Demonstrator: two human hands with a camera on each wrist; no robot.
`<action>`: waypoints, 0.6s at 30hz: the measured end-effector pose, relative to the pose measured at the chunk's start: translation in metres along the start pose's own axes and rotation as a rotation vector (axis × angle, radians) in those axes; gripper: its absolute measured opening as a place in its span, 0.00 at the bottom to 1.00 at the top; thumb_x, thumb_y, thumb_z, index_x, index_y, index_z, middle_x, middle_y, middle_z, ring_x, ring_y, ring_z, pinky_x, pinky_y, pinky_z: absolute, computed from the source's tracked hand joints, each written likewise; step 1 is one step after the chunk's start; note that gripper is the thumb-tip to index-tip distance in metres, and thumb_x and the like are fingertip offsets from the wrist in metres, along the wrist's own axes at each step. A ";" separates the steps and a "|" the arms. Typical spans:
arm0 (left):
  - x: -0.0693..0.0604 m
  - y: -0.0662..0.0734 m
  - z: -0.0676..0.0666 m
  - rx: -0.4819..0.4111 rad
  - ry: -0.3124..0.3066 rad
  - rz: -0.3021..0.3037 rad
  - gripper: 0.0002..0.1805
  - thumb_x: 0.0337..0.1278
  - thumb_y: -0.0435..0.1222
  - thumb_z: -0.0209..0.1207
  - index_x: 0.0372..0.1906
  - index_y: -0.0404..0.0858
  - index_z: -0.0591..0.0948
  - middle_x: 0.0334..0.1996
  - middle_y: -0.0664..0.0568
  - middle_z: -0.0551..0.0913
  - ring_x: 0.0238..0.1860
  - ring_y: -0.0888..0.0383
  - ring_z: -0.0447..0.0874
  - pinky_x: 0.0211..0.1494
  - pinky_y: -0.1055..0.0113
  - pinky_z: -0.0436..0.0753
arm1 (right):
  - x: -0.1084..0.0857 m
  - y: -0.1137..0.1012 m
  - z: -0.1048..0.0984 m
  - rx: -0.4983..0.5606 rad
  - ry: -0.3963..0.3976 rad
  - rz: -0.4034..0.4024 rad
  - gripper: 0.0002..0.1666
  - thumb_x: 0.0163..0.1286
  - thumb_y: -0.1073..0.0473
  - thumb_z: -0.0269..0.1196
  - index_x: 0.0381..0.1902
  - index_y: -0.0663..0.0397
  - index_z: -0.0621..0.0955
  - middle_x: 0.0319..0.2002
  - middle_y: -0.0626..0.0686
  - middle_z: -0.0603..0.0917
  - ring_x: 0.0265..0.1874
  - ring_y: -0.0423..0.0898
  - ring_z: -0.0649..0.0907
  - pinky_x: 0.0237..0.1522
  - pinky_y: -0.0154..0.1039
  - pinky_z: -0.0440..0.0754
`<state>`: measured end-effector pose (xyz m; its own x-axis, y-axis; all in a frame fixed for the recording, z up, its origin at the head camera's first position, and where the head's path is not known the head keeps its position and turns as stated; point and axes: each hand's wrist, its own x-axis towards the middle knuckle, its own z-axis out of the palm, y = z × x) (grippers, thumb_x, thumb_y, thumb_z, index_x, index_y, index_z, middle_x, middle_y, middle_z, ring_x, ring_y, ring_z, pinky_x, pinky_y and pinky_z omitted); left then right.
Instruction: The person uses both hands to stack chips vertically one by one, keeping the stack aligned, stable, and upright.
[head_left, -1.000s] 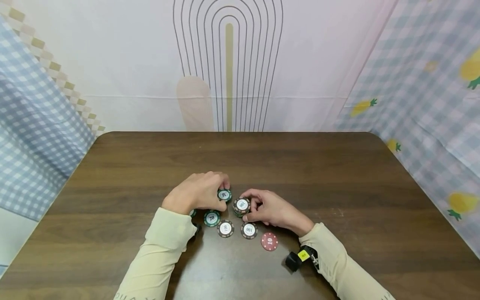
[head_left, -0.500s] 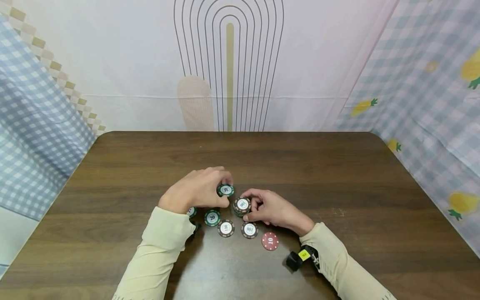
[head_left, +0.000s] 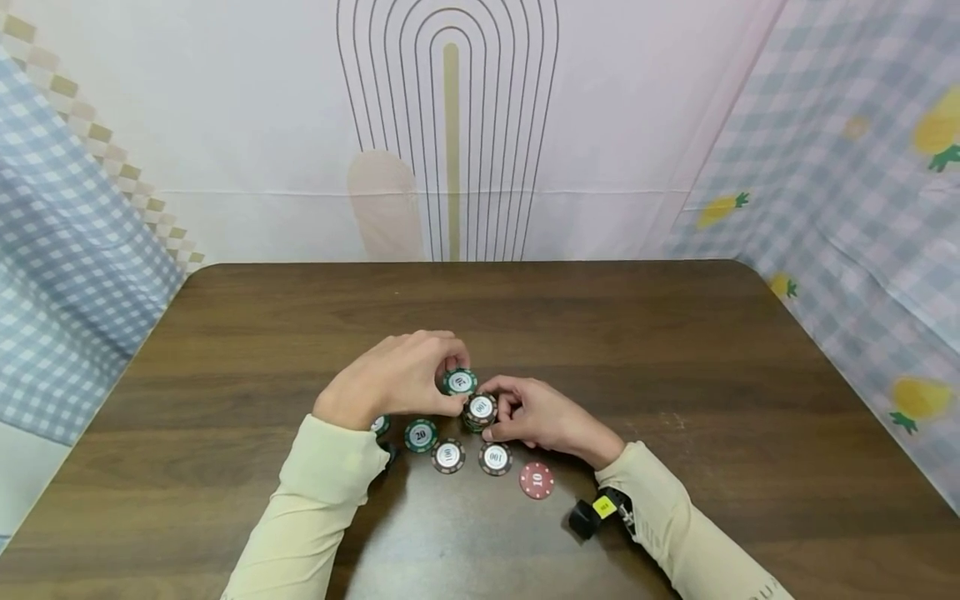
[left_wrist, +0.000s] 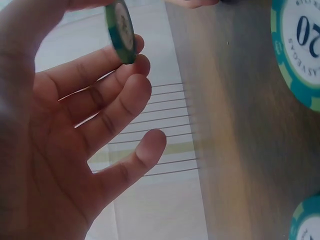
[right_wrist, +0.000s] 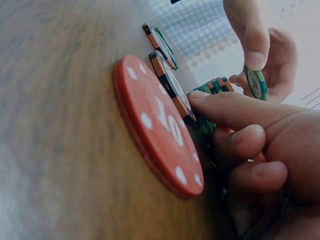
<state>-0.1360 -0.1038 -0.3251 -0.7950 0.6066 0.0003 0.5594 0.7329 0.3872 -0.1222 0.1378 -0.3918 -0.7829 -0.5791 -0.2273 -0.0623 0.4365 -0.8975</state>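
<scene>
Cloth-screened tabletop workspace, apparently indoors; whether it belongs to a home, a studio or a lab cannot be determined. A dark brown, wood-grain table with rounded far corners fills the lower field. Beyond its far edge hangs a creased white cloth printed with thin grey concentric arches. A softly folded blue-and-white gingham cloth bounds the left side, edged by a diagonal band of beige and olive checks; a pale blue-checked cloth printed with yellow fruit bounds the right.
</scene>
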 end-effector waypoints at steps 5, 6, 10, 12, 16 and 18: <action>0.003 0.001 0.003 -0.013 -0.036 0.024 0.17 0.47 0.42 0.68 0.47 0.50 0.86 0.40 0.64 0.81 0.34 0.63 0.78 0.39 0.64 0.79 | 0.000 0.000 0.000 -0.007 0.002 0.003 0.29 0.66 0.62 0.76 0.63 0.53 0.80 0.23 0.45 0.76 0.14 0.40 0.70 0.17 0.33 0.69; 0.003 0.001 0.003 -0.016 -0.043 0.030 0.18 0.48 0.42 0.69 0.48 0.50 0.87 0.41 0.63 0.81 0.34 0.63 0.78 0.39 0.64 0.79 | 0.000 0.000 0.001 -0.006 0.002 0.003 0.29 0.66 0.62 0.76 0.63 0.54 0.80 0.23 0.45 0.76 0.14 0.39 0.70 0.17 0.33 0.69; 0.005 0.002 0.005 -0.023 -0.061 0.051 0.19 0.48 0.40 0.70 0.50 0.48 0.88 0.43 0.62 0.82 0.35 0.63 0.77 0.39 0.64 0.79 | 0.000 0.000 0.001 -0.002 0.003 0.003 0.28 0.66 0.63 0.75 0.61 0.55 0.80 0.23 0.46 0.77 0.13 0.39 0.70 0.17 0.33 0.69; 0.005 0.003 0.006 -0.023 -0.062 0.060 0.19 0.48 0.41 0.70 0.50 0.49 0.88 0.43 0.62 0.82 0.36 0.63 0.78 0.39 0.64 0.80 | 0.000 0.000 0.001 -0.003 0.005 0.006 0.27 0.66 0.63 0.75 0.61 0.55 0.80 0.23 0.46 0.77 0.13 0.39 0.70 0.17 0.33 0.69; 0.006 0.006 0.008 -0.013 -0.063 0.076 0.18 0.49 0.42 0.69 0.49 0.48 0.88 0.44 0.62 0.83 0.37 0.64 0.78 0.40 0.64 0.80 | 0.000 -0.001 0.002 -0.021 0.017 0.012 0.24 0.66 0.62 0.75 0.58 0.52 0.81 0.23 0.46 0.77 0.13 0.40 0.70 0.17 0.33 0.69; 0.007 0.007 0.010 -0.010 -0.075 0.077 0.18 0.51 0.43 0.68 0.49 0.48 0.88 0.44 0.62 0.83 0.37 0.64 0.79 0.41 0.65 0.80 | -0.001 -0.001 0.003 -0.023 0.018 0.017 0.23 0.66 0.62 0.76 0.56 0.51 0.81 0.23 0.46 0.77 0.14 0.40 0.70 0.17 0.33 0.68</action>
<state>-0.1349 -0.0913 -0.3315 -0.7298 0.6826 -0.0381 0.6155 0.6803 0.3979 -0.1201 0.1361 -0.3919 -0.7948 -0.5591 -0.2359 -0.0624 0.4620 -0.8847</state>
